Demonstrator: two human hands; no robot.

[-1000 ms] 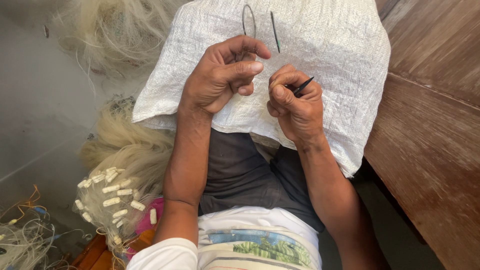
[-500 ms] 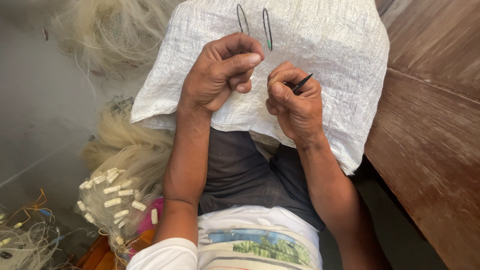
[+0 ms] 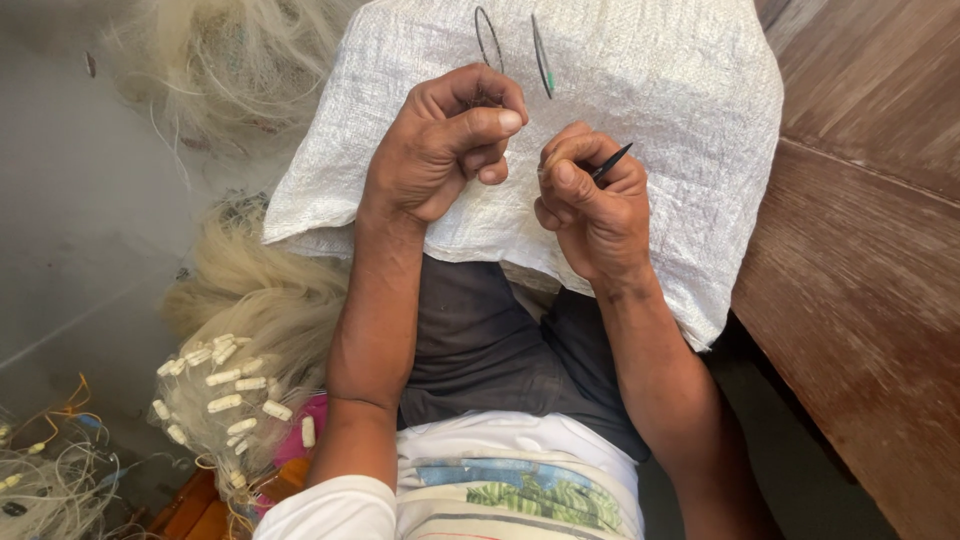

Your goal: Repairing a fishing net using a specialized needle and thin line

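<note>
Head view: your left hand (image 3: 445, 140) pinches the dark cord loop (image 3: 488, 38); your right hand (image 3: 590, 205), fisted, grips a black needle (image 3: 610, 162); knot seemingly unfinished.

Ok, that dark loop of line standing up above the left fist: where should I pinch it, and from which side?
Probably pinch the loop low on its strand, just above the left hand, where the fist steadies it. Come from the right, across the white sack. The loop's top stands free and thin, so it would likely bend away from the right hand.
</note>
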